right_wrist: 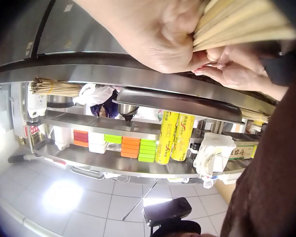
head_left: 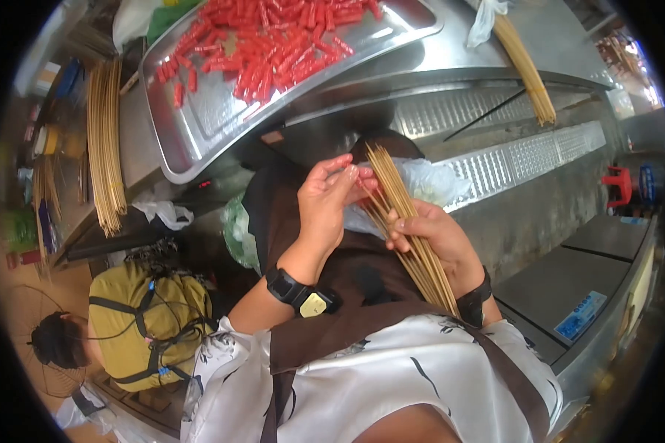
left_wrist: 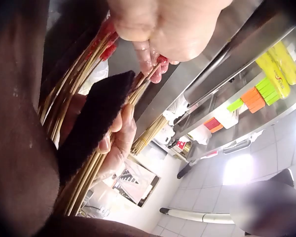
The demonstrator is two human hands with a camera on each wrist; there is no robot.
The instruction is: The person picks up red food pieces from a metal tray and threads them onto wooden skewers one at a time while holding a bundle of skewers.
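A bundle of thin wooden skewers (head_left: 406, 210) lies slanted in my right hand (head_left: 443, 240), whose fingers and thumb curl round it. To its left, my left hand (head_left: 324, 207) has its fingertips at the tip of one skewer. The left wrist view shows a small red piece (left_wrist: 162, 59) there, pinched by the left hand (left_wrist: 167, 27); other red pieces (left_wrist: 108, 52) sit on skewer ends nearby. In the right wrist view the right hand (right_wrist: 158, 37) grips the pale bundle (right_wrist: 246, 24), partly hiding the left hand (right_wrist: 237, 74).
A metal tray (head_left: 192, 159) of many red pieces stands on the counter ahead. More skewer bundles lie at left (head_left: 105, 148) and upper right (head_left: 524, 66). A plastic bag (head_left: 432, 181) is just beyond the hands. Someone with a yellow-green backpack (head_left: 144, 321) is at lower left.
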